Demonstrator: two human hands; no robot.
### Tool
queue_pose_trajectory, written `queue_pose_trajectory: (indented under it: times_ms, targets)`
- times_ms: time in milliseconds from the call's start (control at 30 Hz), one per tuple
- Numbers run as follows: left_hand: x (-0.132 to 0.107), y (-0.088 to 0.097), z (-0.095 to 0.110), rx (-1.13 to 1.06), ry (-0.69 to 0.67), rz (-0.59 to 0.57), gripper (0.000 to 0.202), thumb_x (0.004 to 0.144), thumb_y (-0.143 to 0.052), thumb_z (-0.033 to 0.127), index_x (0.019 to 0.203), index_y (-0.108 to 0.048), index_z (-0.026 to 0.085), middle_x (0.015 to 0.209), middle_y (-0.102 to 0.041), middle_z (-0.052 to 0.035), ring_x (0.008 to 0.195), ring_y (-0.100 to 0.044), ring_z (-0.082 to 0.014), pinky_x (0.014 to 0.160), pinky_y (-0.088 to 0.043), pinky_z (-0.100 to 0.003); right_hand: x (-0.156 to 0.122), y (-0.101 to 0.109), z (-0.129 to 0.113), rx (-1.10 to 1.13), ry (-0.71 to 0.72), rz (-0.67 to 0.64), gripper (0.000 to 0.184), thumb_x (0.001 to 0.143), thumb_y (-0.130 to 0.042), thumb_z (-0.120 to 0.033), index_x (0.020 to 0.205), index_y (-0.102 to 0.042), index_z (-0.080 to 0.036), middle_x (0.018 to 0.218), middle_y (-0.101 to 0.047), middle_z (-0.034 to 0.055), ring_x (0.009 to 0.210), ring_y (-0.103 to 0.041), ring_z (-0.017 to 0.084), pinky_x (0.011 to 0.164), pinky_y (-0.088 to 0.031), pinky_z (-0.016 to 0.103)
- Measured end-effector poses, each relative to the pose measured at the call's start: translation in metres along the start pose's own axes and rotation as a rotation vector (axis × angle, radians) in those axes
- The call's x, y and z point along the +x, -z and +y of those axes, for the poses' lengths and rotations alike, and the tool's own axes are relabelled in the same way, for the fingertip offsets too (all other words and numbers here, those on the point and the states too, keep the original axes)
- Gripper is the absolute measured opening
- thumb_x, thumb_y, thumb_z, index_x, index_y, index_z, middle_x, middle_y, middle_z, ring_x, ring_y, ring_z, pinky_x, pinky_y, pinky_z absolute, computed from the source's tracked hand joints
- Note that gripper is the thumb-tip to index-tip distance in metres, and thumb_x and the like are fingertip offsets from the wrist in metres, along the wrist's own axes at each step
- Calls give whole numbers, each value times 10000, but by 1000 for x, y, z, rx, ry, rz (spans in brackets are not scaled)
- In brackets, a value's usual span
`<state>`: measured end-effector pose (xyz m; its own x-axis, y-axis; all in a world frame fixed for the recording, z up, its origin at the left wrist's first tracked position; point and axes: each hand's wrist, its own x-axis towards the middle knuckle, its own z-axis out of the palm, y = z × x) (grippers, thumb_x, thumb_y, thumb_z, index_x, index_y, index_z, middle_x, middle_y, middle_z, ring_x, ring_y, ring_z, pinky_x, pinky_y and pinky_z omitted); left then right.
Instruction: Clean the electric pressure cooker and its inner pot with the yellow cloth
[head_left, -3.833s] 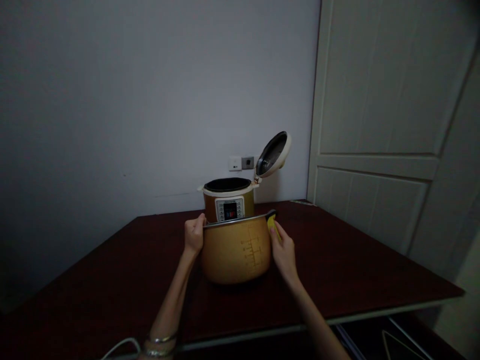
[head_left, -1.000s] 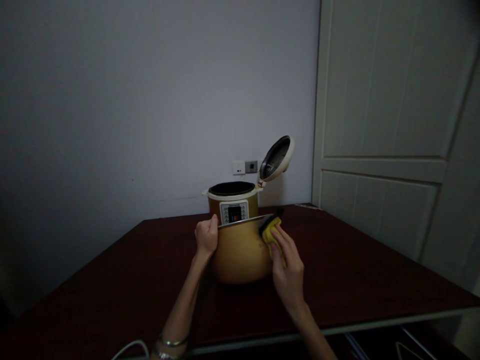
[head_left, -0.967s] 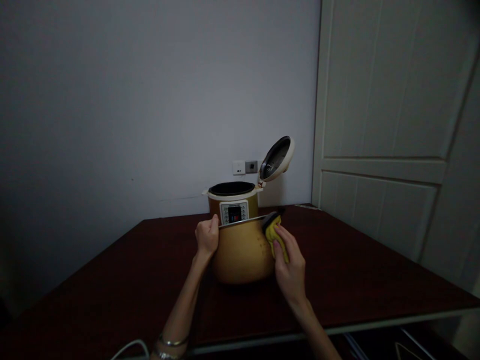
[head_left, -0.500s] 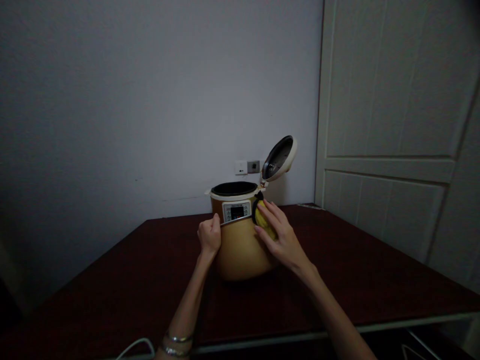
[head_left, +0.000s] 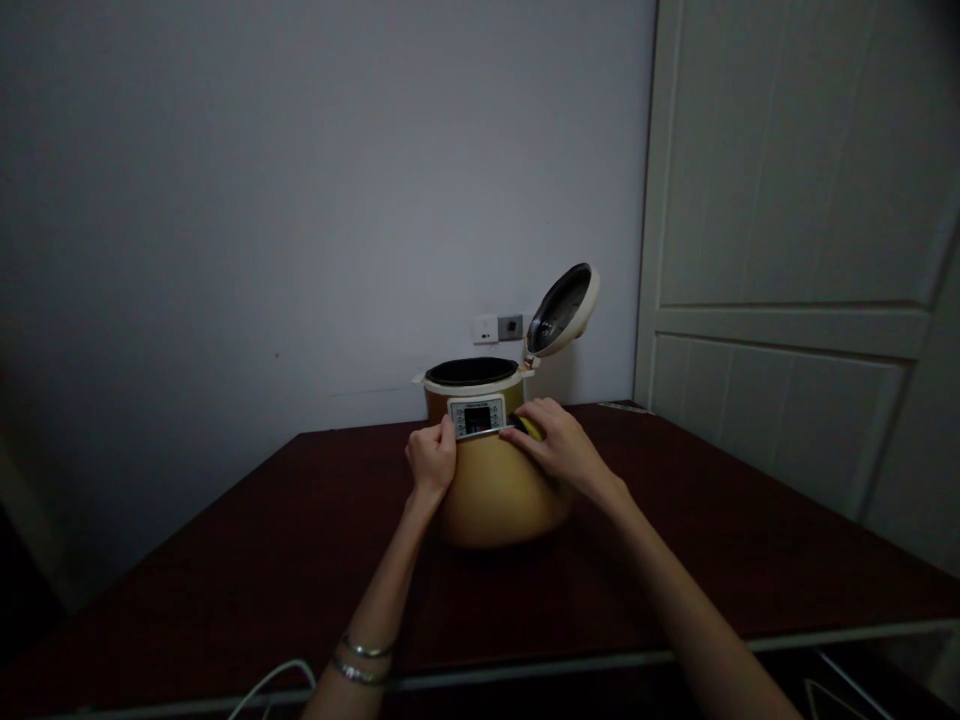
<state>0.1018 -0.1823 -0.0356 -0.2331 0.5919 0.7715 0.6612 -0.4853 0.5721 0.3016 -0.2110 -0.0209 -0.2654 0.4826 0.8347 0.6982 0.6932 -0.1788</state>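
Golden pot [head_left: 506,490], cooker [head_left: 475,386] partly hidden behind, left hand [head_left: 432,456] tight on pot rim [head_left: 481,434], right hand [head_left: 561,440] around yellow pad [head_left: 532,428].

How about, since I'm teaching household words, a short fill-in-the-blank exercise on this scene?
The pot is in ____ of the cooker, partly hiding it.
The cooker's lid is the opposite of closed: ____.
The right hand holds a black-and-____ pad.
Of left and right, the arm wearing silvery bangles is the ____ one.

Missing words: front; open; yellow; left.
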Motion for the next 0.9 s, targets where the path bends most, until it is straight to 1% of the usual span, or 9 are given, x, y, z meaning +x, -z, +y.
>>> queue_pose_trajectory:
  times_ms: [100,167,267,333,400,500,633,733,900]
  targets:
    - [1,1,6,-35,-45,-25,505,829,-374,421,376,-356,199,396,-335,10,399,-331,-103,467,-202,-263,-4,-5,9,78,-37,43,293,851,-519,-474,800,-579,-192,760,-572,34,753,-520,180,673,-421,288]
    - [3,5,12,-100,-100,-80,504,849,-366,413,416,-478,180,438,-453,-13,446,-422,-120,498,-290,-251,-8,-7,13,139,-75,80,281,847,-527,-457,766,-574,-192,750,-577,27,736,-519,170,671,-413,277]
    - [12,16,20,-219,-234,-198,455,882,-343,385,679,-683,161,770,-677,-72,761,-591,-171,739,-415,-260,-15,-4,20,249,-175,105,274,843,-527,-437,751,-571,-183,751,-588,22,715,-523,156,662,-408,259]
    - [20,24,18,-287,-258,-211,465,894,-307,380,832,-712,162,950,-693,-85,938,-588,-188,877,-399,-293,-19,0,25,322,-248,116,283,836,-523,-440,742,-567,-177,726,-580,12,685,-517,146,630,-404,243]
    - [28,28,8,-354,-192,-166,518,898,-262,394,848,-718,153,949,-704,-88,963,-596,-195,924,-387,-318,-23,3,31,384,-309,147,296,819,-530,-452,712,-555,-177,674,-547,-6,645,-499,137,595,-395,230]
    - [34,27,-13,-461,-33,-158,581,882,-241,442,723,-715,146,789,-718,-88,871,-636,-205,882,-423,-333,-28,3,41,466,-370,194,320,786,-548,-483,666,-539,-186,616,-495,-22,590,-465,127,547,-376,220]
    - [32,15,-31,-580,176,-240,540,809,-330,512,542,-636,157,560,-644,-67,622,-615,-189,655,-474,-306,-31,-3,54,570,-381,257,376,743,-561,-561,664,-560,-193,629,-515,-8,605,-477,140,556,-387,233]
    - [27,10,-31,-558,275,-109,464,778,-374,497,472,-540,191,474,-547,-27,542,-551,-169,552,-446,-288,-32,-9,64,634,-413,325,456,701,-554,-649,659,-571,-194,624,-521,-2,603,-479,147,544,-392,241]
    - [18,12,-26,-467,294,52,326,740,-449,377,455,-442,219,481,-509,-8,575,-527,-166,522,-424,-271,-33,-19,74,705,-485,426,501,658,-579,-676,653,-600,-175,618,-548,1,592,-485,143,550,-396,246]
